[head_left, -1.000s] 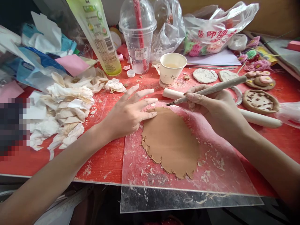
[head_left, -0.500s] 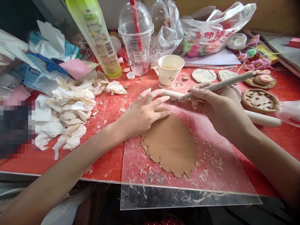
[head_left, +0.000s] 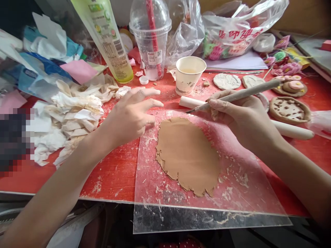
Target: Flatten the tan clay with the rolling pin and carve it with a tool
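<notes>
My right hand (head_left: pixel 238 110) grips a slim, clay-smeared pen-shaped clay tool (head_left: pixel 254 90), its narrow dark tip pointing left above the far edge of the clear board. A flat, rolled-out brown clay slab (head_left: pixel 188 158) lies on that clear board (head_left: pixel 243 182), ragged along its left and near edges. To the slab's upper left, my left hand (head_left: pixel 131 112) hovers with fingers spread, holding nothing. Behind and beneath my right hand lies a pale rolling pin (head_left: pixel 292 130), partly hidden by it.
Crumpled tissues (head_left: pixel 77 113) pile up at left. A paper cup (head_left: pixel 190 77) of cloudy liquid, a domed plastic cup (head_left: pixel 152 44) and a green bottle (head_left: pixel 110 44) stand behind. Several clay pieces, including a spotted clay disc (head_left: pixel 289 109), sit at right. The board overhangs the table's front edge.
My left hand has lifted off the slab's upper left part and moved left, uncovering that edge. My right hand keeps the tool in nearly the same place.
</notes>
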`<state>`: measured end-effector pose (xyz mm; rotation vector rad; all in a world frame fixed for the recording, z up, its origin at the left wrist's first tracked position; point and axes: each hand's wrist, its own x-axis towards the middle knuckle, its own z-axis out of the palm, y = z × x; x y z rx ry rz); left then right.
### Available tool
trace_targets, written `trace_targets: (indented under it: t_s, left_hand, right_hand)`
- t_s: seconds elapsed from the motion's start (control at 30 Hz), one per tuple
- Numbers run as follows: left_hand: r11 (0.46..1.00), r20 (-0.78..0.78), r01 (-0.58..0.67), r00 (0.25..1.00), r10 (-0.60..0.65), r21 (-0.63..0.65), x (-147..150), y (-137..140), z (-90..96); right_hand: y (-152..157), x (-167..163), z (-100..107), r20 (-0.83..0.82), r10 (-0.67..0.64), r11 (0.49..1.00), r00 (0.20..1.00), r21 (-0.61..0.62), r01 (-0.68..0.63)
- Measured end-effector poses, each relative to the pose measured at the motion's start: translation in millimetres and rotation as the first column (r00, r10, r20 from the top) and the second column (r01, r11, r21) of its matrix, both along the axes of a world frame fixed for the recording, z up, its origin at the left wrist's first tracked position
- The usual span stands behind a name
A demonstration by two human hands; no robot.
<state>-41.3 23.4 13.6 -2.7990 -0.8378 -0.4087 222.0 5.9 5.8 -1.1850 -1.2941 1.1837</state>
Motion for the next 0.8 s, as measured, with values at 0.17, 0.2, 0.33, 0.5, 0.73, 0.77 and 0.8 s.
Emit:
trace_targets:
  t_s: [0.17, 0.2, 0.33, 0.5, 0.73, 0.77, 0.8]
  left_hand:
    - [0.965, -0.007, -0.109, 0.993, 0.114, 0.239, 5, 1, -8.8]
    - [0.959, -0.016, -0.115, 0.992, 0.124, 0.258, 6, 0, -10.3]
    - [0.96, 0.039, -0.157, 0.988, 0.152, 0.232, 10, -5, -5.9]
    - [0.961, 0.091, -0.234, 0.971, 0.222, 0.144, 12, -11, 5.8]
    - [0.942, -0.066, -0.225, 0.967, 0.248, 0.249, 14, -11, 0.6]
    - [0.942, -0.072, -0.227, 0.965, 0.251, 0.247, 14, -11, -0.2]
    - [0.943, -0.075, -0.229, 0.964, 0.253, 0.243, 14, -10, -0.7]
  right_hand:
    - [-1, -14, 2, 0.085, 0.169, 0.985, 0.982, -0.043, -0.165]
    - [-1, -18, 3, 0.088, 0.204, 0.979, 0.975, -0.035, -0.202]
    - [0, -33, 6, 0.128, 0.297, 0.954, 0.946, 0.002, -0.3]
    - [5, -41, 5, 0.181, 0.326, 0.945, 0.928, -0.021, -0.327]
    - [8, -45, 6, 0.257, 0.331, 0.942, 0.908, -0.046, -0.331]
    - [9, -45, 6, 0.255, 0.339, 0.94, 0.906, -0.048, -0.338]
    - [9, -44, 5, 0.25, 0.346, 0.937, 0.904, -0.046, -0.346]
